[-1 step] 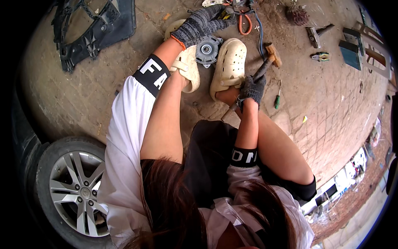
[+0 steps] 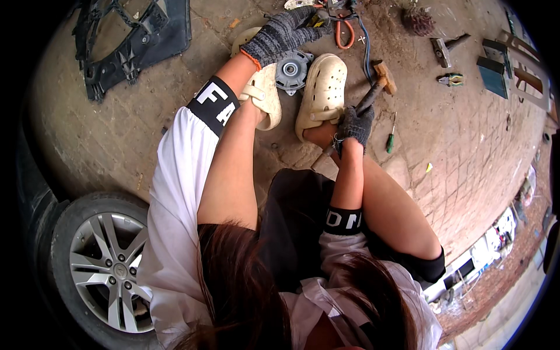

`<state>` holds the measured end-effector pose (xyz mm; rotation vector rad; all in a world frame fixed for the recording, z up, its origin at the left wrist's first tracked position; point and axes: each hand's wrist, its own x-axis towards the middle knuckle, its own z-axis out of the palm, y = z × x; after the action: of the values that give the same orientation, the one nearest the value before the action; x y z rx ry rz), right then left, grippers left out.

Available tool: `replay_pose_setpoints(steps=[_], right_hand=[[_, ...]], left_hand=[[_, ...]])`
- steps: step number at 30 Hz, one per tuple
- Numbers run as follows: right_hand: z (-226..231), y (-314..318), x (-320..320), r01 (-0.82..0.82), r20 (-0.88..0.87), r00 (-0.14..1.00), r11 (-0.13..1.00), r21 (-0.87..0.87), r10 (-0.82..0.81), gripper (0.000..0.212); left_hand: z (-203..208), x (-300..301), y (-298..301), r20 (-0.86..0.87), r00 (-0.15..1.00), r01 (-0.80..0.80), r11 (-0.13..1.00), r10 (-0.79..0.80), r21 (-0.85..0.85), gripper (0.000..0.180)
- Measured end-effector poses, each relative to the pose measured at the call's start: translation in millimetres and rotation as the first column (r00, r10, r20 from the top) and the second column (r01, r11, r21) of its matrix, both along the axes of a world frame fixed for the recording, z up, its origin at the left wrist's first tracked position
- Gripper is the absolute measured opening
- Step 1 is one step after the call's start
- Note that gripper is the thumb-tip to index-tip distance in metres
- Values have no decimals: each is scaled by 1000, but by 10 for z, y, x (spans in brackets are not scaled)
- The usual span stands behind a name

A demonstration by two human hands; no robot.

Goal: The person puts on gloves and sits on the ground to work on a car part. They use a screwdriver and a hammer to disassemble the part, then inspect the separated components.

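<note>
My left hand (image 2: pixel 283 36), in a grey knit glove with an orange cuff, stretches to the far side above a round metal motor-like part (image 2: pixel 291 70). Between its thumb and fingers shows a small yellow-and-black object (image 2: pixel 319 21), whose kind I cannot make out. In my right hand (image 2: pixel 354 125), also gloved, is the handle of a hammer (image 2: pixel 383 77). Its rusty brown head points away from me, near my right clog (image 2: pixel 325 81), and the handle's end sticks out below the fist. The round part lies on the paving between my two cream clogs, partly covered by the left glove and clog.
An orange-handled tool (image 2: pixel 345 35) and a blue cable (image 2: pixel 366 44) lie beyond my feet. To the right are a green-handled screwdriver (image 2: pixel 391 140), pliers (image 2: pixel 450 80) and another hammer (image 2: pixel 441 52). A black plastic frame (image 2: pixel 137 49) lies far left; a car wheel (image 2: pixel 96 262) stands near left.
</note>
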<state>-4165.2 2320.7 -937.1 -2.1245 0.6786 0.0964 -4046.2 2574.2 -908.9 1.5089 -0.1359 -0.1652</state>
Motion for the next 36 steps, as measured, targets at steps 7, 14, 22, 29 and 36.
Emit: replay_pose_setpoints(steps=[7,14,22,29,36], right_hand=[[11,4,5,-6,-28,1000,998,-68,4,34],[55,30,7,-41,15,999,998,-55,42,34],[93,99,33,9,-27,1000,1000,-25,-10,35],[135,17,33,25,-9,1000,999,32,-24,36],[208,93,48,17,-57,998,997,70,-13,30]], left_hand=[[-200,64,-81,-2,1000,-4,993,4,-117,49],[-158,69,-24,123,992,-29,986,8,167,49],[-32,29,-140,290,948,-58,829,-129,557,37],[115,-188,-792,347,938,-258,693,12,673,25],[215,-349,-823,229,965,-112,586,-128,803,36]])
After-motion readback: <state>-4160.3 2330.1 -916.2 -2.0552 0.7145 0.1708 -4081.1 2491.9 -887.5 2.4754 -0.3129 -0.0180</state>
